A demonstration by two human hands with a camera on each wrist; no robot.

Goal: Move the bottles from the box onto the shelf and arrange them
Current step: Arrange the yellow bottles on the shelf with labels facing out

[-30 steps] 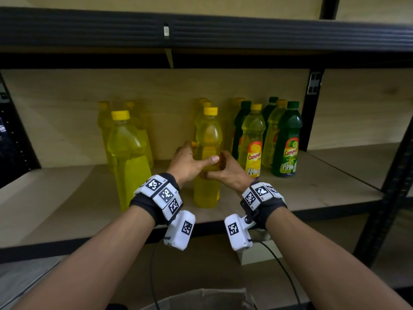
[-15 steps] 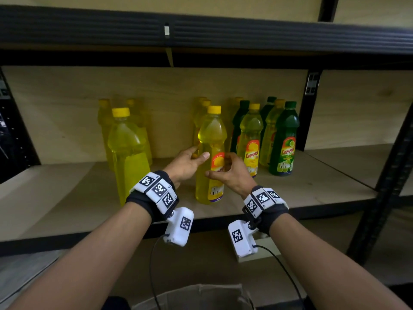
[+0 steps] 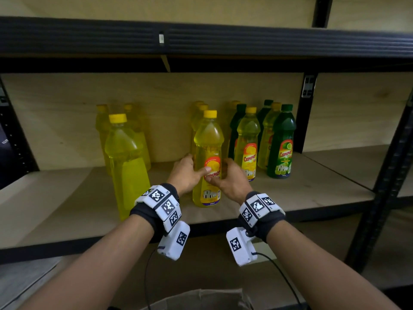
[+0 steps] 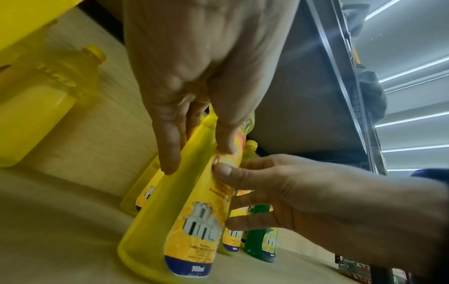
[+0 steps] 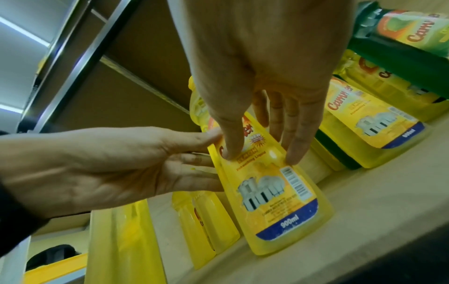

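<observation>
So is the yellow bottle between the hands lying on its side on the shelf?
No, the yellow bottle stands upright on the shelf, cap up, with the left hand and right hand on its sides.

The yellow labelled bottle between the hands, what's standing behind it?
Behind the yellow labelled bottle stand two more yellow-capped bottles in a row; only their tops show, their bodies and labels are covered.

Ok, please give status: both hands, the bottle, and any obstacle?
Left hand and right hand both hold the yellow bottle. Bottle upright on the shelf, label facing front. More bottles close behind; lemon bottle near on the right.
</observation>
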